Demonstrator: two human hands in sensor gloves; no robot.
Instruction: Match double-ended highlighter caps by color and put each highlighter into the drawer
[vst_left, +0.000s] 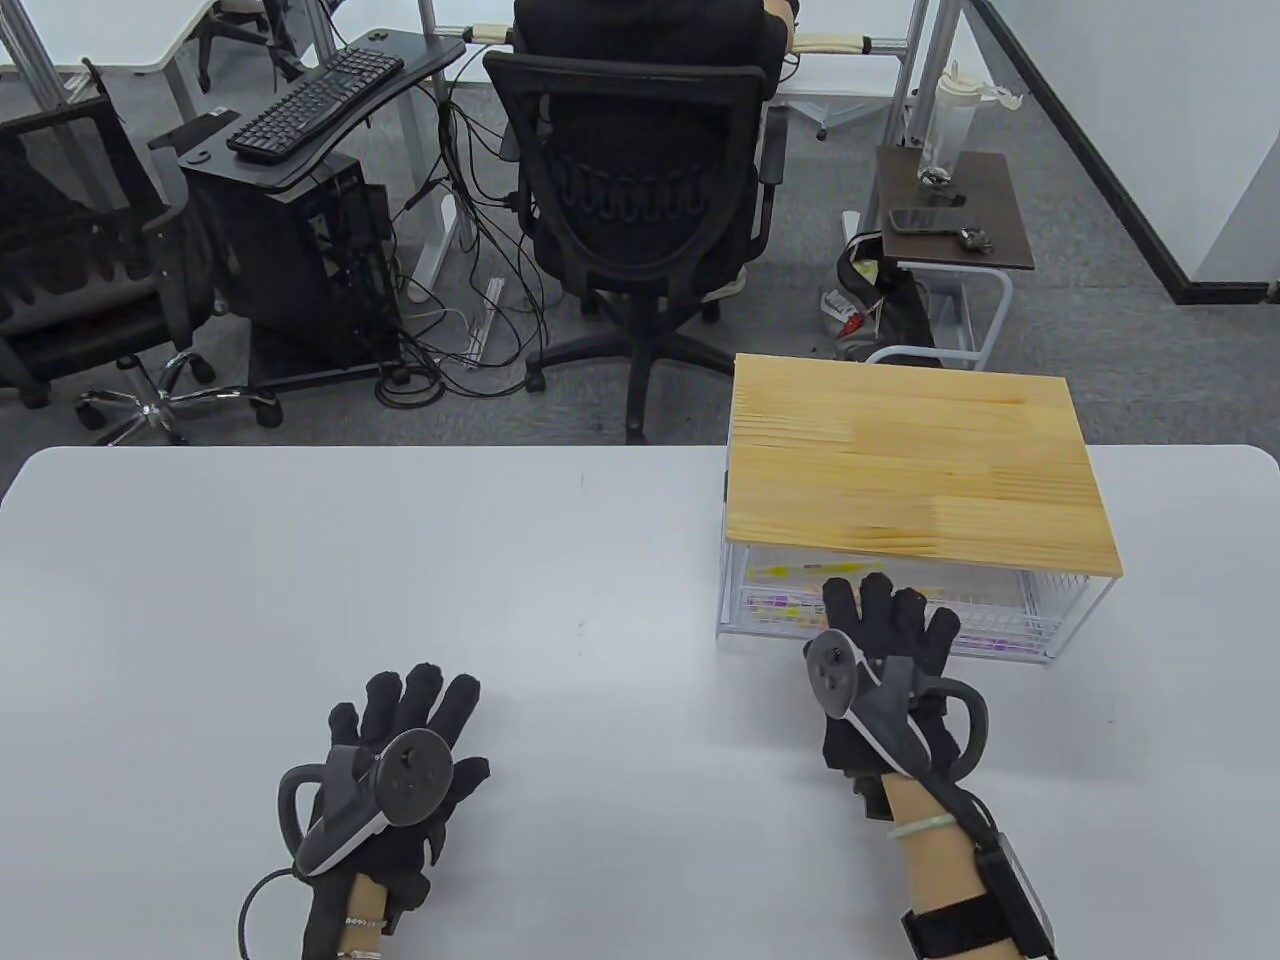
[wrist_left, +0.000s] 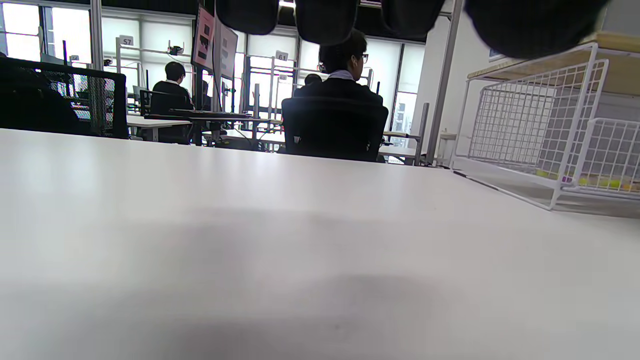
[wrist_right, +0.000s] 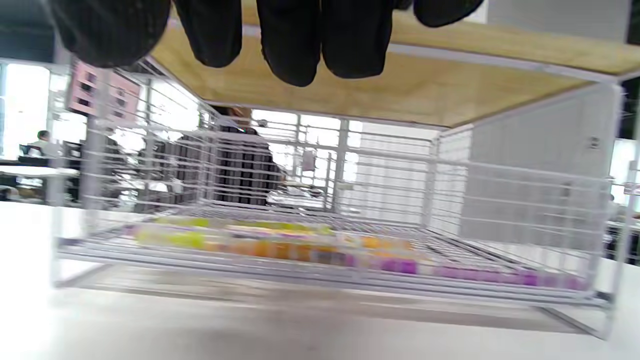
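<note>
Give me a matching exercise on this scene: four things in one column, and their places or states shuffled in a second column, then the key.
Things:
1. left hand
2. right hand
3. highlighters
4. wooden top

Places or states:
A. lying inside the white wire drawer
B. fingers at the drawer front
C. flat over the bare table, holding nothing
D. covers the wire frame

Pairs: 1-C, 2-B, 3-A, 4-D

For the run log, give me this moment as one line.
left hand: open, flat on table | right hand: open, fingers at drawer front | highlighters: in drawer
</note>
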